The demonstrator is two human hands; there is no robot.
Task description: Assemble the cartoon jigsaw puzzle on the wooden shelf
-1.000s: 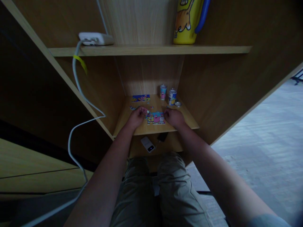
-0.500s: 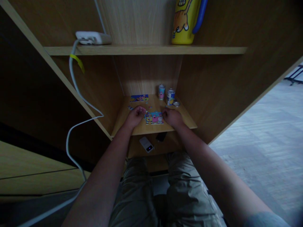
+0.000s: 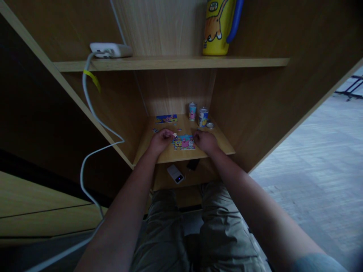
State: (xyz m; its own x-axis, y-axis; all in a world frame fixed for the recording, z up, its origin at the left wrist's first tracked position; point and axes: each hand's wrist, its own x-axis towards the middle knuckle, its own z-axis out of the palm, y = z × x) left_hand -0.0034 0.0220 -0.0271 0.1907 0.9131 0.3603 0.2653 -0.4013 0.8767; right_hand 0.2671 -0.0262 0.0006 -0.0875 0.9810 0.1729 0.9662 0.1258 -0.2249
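Observation:
A partly joined cartoon jigsaw puzzle (image 3: 185, 142) lies on the wooden shelf board between my two hands. At its upper left corner, my left hand (image 3: 162, 140) pinches a small pale puzzle piece (image 3: 174, 135) between thumb and fingertips. My right hand (image 3: 205, 141) rests at the puzzle's right edge with its fingers curled; what they hold, if anything, is hidden. Loose pieces (image 3: 179, 129) lie behind the puzzle, and others (image 3: 155, 130) are further left. Towards the back left is a flat blue picture card (image 3: 166, 119).
Two small cartoon cans (image 3: 192, 111) (image 3: 203, 117) stand at the back right beside a round lid (image 3: 210, 125). Above, the upper shelf (image 3: 170, 63) holds a yellow mug (image 3: 217, 30) and a white charger (image 3: 110, 50) with a hanging cable. A power bank (image 3: 175, 173) lies below.
My left hand has turned slightly, and a pale piece now shows at its fingertips. My right hand has stayed by the puzzle's right edge. The whole view has shifted a little.

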